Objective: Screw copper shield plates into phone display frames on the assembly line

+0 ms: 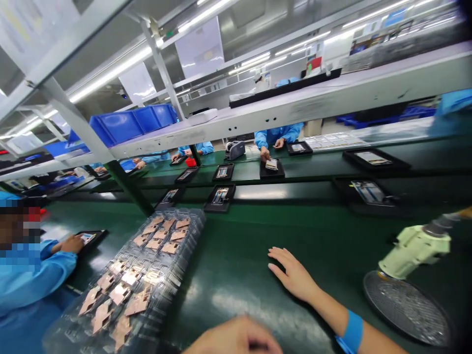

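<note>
My right hand (293, 274) lies flat on the green table top (239, 275), fingers stretched out and pointing left, with nothing in it. A blue band (352, 332) circles its wrist. My left hand (236, 340) shows only partly at the bottom edge and is blurred, so its fingers and anything in them cannot be made out. Left of both hands sits a stack of clear plastic trays (140, 275) holding several copper-coloured flat parts.
A pale green tool (416, 248) stands over a round mesh disc (405, 307) at the right. Black trays (220, 196) with devices lie along the green belt. A co-worker's hand (72, 243) rests by a black tray at left. Other workers sit across the belt, under a shelf with blue bins (125, 123).
</note>
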A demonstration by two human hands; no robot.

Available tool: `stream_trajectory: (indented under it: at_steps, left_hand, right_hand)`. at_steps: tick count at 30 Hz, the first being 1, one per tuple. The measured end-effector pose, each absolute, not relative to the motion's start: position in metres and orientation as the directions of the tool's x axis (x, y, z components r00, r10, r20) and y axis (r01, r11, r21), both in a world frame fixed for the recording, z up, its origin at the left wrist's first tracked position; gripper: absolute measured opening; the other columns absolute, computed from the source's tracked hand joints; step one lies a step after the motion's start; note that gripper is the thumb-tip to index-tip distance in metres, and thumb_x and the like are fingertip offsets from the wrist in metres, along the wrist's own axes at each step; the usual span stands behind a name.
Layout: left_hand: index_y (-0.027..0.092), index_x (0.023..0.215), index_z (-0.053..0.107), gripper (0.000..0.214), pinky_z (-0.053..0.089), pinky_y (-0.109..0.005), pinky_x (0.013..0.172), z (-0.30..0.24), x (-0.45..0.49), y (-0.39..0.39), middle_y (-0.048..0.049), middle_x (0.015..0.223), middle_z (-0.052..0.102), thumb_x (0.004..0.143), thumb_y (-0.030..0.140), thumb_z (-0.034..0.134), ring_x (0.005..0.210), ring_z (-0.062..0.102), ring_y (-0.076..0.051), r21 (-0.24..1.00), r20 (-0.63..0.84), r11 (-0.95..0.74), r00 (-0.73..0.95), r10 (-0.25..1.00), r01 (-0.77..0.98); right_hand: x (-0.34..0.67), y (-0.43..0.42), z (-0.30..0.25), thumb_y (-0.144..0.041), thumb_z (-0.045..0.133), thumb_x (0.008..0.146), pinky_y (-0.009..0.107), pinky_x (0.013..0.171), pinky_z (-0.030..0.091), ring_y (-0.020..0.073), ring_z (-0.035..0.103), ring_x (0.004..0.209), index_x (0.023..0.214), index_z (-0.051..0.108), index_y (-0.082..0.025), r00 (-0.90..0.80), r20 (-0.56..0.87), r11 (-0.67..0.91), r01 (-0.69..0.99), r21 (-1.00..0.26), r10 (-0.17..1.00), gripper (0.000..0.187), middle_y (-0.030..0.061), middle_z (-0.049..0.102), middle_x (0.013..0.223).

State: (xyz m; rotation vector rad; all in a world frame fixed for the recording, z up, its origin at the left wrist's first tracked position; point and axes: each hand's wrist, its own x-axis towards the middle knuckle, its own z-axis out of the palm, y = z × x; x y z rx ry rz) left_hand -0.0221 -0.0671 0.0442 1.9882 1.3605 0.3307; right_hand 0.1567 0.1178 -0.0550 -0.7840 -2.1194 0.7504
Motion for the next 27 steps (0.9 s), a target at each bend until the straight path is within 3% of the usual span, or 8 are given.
stream_trajectory:
  at_steps: [4, 8, 11, 16, 21, 24, 27]
  left_hand:
    - [0.015, 0.081, 0.063, 0.023, 0.049, -0.027, 0.071, 0.039, -0.005, 0.045, -0.0006, 0.077, 0.063, 0.099, 0.024, 0.052, 0.073, 0.06, -0.013, 0.685, 0.013, -0.112, 0.142, 0.99, 0.72]
    - [0.019, 0.064, 0.049, 0.027, 0.037, -0.026, 0.064, 0.018, 0.015, 0.136, 0.0018, 0.067, 0.053, 0.091, 0.022, 0.051, 0.065, 0.048, -0.013, 0.691, 0.135, -0.077, -0.024, 0.99, 0.719]
    - [0.021, 0.058, 0.036, 0.033, 0.03, -0.025, 0.06, 0.003, 0.019, 0.157, 0.0041, 0.06, 0.043, 0.088, 0.024, 0.049, 0.06, 0.041, -0.012, 0.704, 0.161, -0.076, -0.055, 0.985, 0.706]
    - [0.022, 0.056, 0.03, 0.037, 0.026, -0.024, 0.051, -0.001, 0.009, 0.151, 0.0064, 0.05, 0.035, 0.087, 0.03, 0.048, 0.05, 0.034, -0.01, 0.715, 0.119, -0.11, 0.034, 0.992, 0.69]
    - [0.021, 0.071, 0.054, 0.034, 0.036, -0.025, 0.057, 0.025, 0.036, 0.192, 0.0043, 0.056, 0.049, 0.097, 0.04, 0.044, 0.054, 0.047, -0.013, 0.626, 0.14, -0.213, 0.161, 0.977, 0.75]
    - [0.022, 0.106, 0.066, 0.021, 0.047, -0.028, 0.075, 0.039, 0.085, 0.239, -0.002, 0.089, 0.067, 0.094, 0.035, 0.056, 0.082, 0.063, -0.017, 0.539, 0.124, -0.331, 0.316, 0.941, 0.775]
    - [0.023, 0.133, 0.058, 0.044, 0.05, -0.036, 0.094, 0.04, 0.147, 0.282, -0.0104, 0.127, 0.062, 0.091, 0.032, 0.065, 0.111, 0.062, -0.024, 0.468, 0.059, -0.391, 0.413, 0.909, 0.793]
  right_hand:
    - [0.163, 0.127, -0.045, -0.053, 0.046, 0.099, 0.044, 0.097, 0.057, 0.0265, 0.071, 0.105, 0.111, 0.071, -0.02, -0.281, 0.359, 0.421, 0.203, -0.884, 0.89, 0.043, 0.0128, 0.073, 0.114]
    - [0.168, 0.137, -0.04, -0.055, 0.046, 0.098, 0.039, 0.091, 0.056, 0.0261, 0.071, 0.102, 0.112, 0.068, -0.019, -0.05, 0.304, 0.308, 0.177, -0.935, 0.951, 0.045, 0.0133, 0.073, 0.111]
    - [0.167, 0.136, -0.035, -0.049, 0.043, 0.1, 0.032, 0.086, 0.054, 0.0225, 0.069, 0.098, 0.11, 0.067, -0.018, -0.07, 0.333, 0.34, 0.24, -0.909, 0.94, 0.04, 0.0114, 0.073, 0.106]
    - [0.159, 0.129, -0.026, -0.036, 0.04, 0.1, 0.023, 0.058, 0.039, 0.0129, 0.055, 0.059, 0.072, 0.06, -0.019, -0.25, 0.321, 0.394, 0.344, -0.852, 0.913, 0.037, 0.0009, 0.061, 0.064]
    - [0.149, 0.126, -0.024, -0.021, 0.048, 0.089, 0.025, 0.055, 0.028, 0.0116, 0.047, 0.052, 0.066, 0.056, -0.019, -0.378, 0.307, 0.452, 0.396, -0.799, 0.873, 0.025, -0.0001, 0.058, 0.058]
    - [0.148, 0.125, -0.024, -0.019, 0.05, 0.087, 0.025, 0.057, 0.031, 0.0137, 0.055, 0.058, 0.071, 0.061, -0.019, -0.397, 0.29, 0.453, 0.415, -0.789, 0.871, 0.02, 0.0022, 0.065, 0.066]
    - [0.151, 0.125, -0.027, -0.02, 0.052, 0.087, 0.025, 0.061, 0.038, 0.0173, 0.064, 0.066, 0.075, 0.066, -0.019, -0.419, 0.259, 0.44, 0.426, -0.791, 0.87, 0.018, 0.0038, 0.07, 0.074]
